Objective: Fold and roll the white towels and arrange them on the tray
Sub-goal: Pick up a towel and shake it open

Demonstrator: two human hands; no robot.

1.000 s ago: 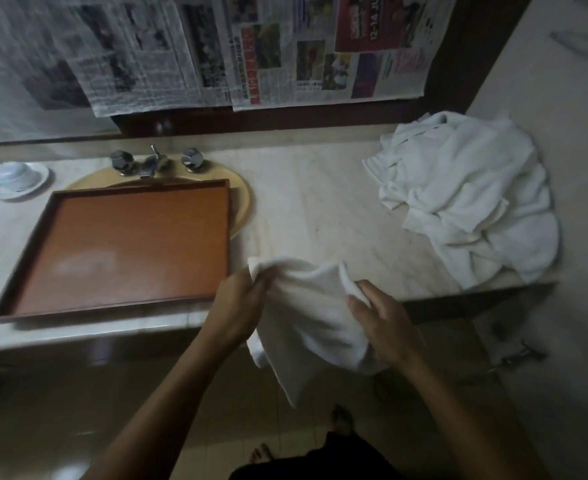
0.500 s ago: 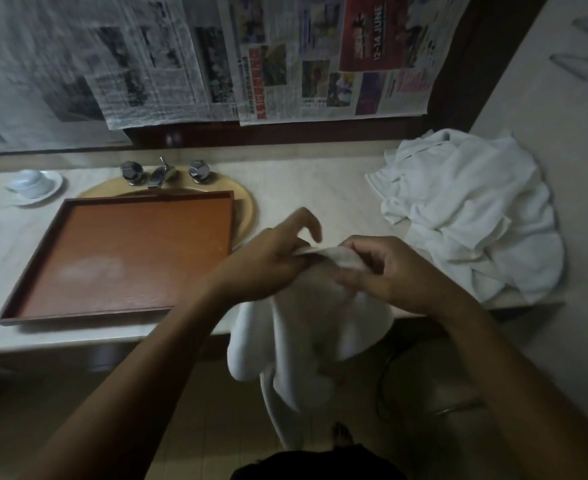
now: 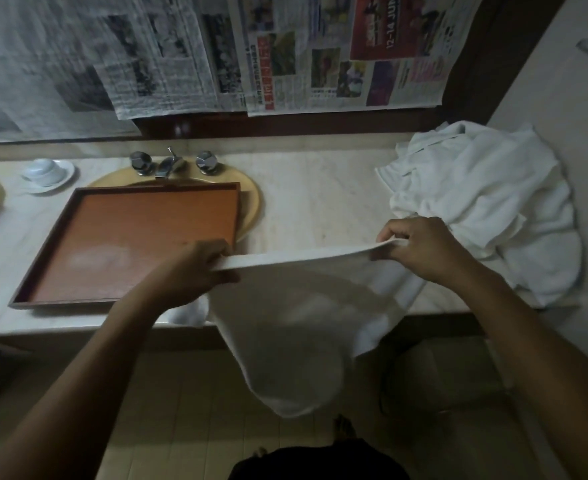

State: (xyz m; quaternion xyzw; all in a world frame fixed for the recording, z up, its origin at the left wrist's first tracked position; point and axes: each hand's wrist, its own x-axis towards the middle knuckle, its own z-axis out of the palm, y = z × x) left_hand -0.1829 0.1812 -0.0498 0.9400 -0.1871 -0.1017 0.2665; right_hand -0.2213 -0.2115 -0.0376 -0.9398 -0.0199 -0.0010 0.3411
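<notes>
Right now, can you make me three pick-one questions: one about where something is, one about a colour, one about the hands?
1. Where is the towel pile? A) on the floor B) on the counter C) on a chair
2. What colour is the tray inside? A) blue B) reddish-brown C) green
3. How is the held towel? A) rolled tight B) flat in the tray C) stretched between both hands
Answers: 1 B, it sits heaped on the counter's right end. 2 B, its bare floor shows that colour. 3 C, the left hand and right hand each pinch its top edge.
</notes>
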